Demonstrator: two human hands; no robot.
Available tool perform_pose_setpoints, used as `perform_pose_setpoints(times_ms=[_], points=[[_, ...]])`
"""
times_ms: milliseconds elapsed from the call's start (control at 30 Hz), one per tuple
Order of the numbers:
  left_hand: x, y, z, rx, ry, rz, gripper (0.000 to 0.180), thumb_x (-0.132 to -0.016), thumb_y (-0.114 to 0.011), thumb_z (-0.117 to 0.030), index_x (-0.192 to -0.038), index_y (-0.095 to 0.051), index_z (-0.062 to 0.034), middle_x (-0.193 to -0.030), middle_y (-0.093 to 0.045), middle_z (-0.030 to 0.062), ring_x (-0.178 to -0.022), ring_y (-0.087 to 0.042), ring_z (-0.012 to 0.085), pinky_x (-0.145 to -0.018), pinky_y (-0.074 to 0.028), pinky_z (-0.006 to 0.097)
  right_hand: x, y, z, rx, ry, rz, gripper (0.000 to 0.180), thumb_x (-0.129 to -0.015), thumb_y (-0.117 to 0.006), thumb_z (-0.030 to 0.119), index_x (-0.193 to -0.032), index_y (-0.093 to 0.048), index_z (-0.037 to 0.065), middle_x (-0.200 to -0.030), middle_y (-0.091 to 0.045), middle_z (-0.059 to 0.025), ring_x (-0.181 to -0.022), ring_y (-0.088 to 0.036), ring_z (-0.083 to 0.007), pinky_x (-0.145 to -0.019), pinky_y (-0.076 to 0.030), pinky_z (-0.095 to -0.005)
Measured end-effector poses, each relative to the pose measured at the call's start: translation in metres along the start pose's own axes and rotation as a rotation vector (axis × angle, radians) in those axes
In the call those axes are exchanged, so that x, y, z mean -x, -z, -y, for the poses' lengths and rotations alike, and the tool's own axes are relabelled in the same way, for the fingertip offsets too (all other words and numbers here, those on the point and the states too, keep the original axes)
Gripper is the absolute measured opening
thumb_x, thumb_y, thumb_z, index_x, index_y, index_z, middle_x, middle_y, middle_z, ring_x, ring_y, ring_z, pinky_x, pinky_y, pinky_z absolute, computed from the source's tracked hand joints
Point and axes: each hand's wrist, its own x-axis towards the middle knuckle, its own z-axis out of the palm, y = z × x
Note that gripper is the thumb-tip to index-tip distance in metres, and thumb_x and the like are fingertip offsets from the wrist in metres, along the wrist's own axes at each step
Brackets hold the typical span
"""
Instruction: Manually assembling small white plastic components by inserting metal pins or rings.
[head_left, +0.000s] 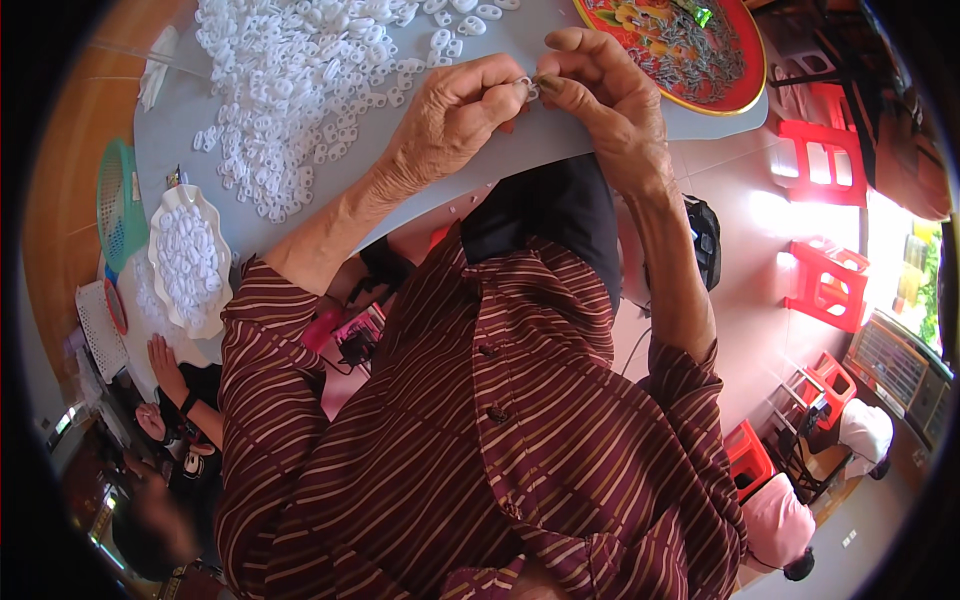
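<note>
My left hand [462,112] is closed in a pinch on a small white plastic piece [531,89] above the table's near edge. Against the piece's other side is my right hand [606,98], thumb and a finger together at the tips and another finger raised. Whatever is between those right fingertips is too small to make out. A big heap of white plastic pieces [290,75], oval with holes, spreads on the table to the left. Beyond my right hand lies a red round tray [748,70] with a flower pattern, holding many small grey metal parts [705,65].
The grey table [425,200] curves in front of me. At its left stand a white scalloped dish [222,300] of white pieces and a green mesh basket [122,205]. A co-worker's hand [168,370] rests nearby. Red stools [825,165] and seated people are on the right.
</note>
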Motion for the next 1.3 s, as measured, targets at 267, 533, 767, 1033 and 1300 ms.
perform_pose_setpoints(times_ms=[267, 533, 767, 1033, 1300], points=[[0.000, 0.002, -0.001, -0.001, -0.016, 0.034, 0.020, -0.090, -0.049, -0.018, -0.085, -0.059, -0.0017, -0.064, -0.055, 0.0020, -0.062, -0.051, 0.0090, -0.060, -0.042, 0.024, 0.001, 0.002, 0.000, 0.039, -0.013, 0.021, 0.034, -0.085, -0.062, 0.003, -0.116, -0.051, 0.001, -0.094, -0.061, -0.0028, -0.089, -0.058, -0.0091, -0.083, -0.046, -0.0225], [0.004, -0.006, 0.002, -0.105, -0.105, -0.021, 0.014, -0.090, -0.051, -0.014, -0.087, -0.056, -0.0018, -0.063, -0.051, 0.0020, -0.060, -0.048, 0.0094, -0.057, -0.041, 0.025, 0.003, 0.000, -0.008, 0.130, 0.077, -0.020, 0.028, -0.086, -0.062, 0.003, -0.112, -0.054, -0.001, -0.093, -0.062, -0.0046, -0.086, -0.060, -0.0099, -0.081, -0.048, -0.0219], [0.002, -0.006, 0.003, -0.088, -0.184, -0.066, 0.011, -0.089, -0.054, -0.012, -0.086, -0.054, -0.0011, -0.065, -0.052, 0.0030, -0.060, -0.049, 0.0105, -0.058, -0.043, 0.025, 0.001, 0.001, -0.004, 0.329, 0.089, -0.036, 0.015, -0.086, -0.066, 0.011, -0.095, -0.063, 0.000, -0.079, -0.065, -0.0011, -0.074, -0.057, -0.0057, -0.066, -0.046, -0.0195], [0.002, -0.006, 0.001, -0.078, -0.221, -0.083, 0.012, -0.088, -0.055, -0.011, -0.084, -0.053, -0.0009, -0.064, -0.053, 0.0046, -0.059, -0.051, 0.0121, -0.058, -0.045, 0.026, 0.001, -0.011, -0.001, 0.471, 0.145, -0.126, 0.015, -0.086, -0.065, 0.016, -0.086, -0.064, 0.001, -0.070, -0.064, -0.0003, -0.062, -0.051, -0.0034, -0.056, -0.042, -0.0186], [0.001, -0.003, 0.006, -0.063, -0.150, -0.062, 0.019, -0.093, -0.052, -0.018, -0.092, -0.058, -0.0005, -0.071, -0.058, 0.0028, -0.065, -0.053, 0.0106, -0.064, -0.045, 0.024, -0.005, -0.004, 0.003, 0.379, -0.020, -0.095, 0.020, -0.089, -0.063, 0.022, -0.087, -0.065, 0.002, -0.063, -0.057, 0.0032, -0.057, -0.046, -0.0027, -0.052, -0.039, -0.0192]])
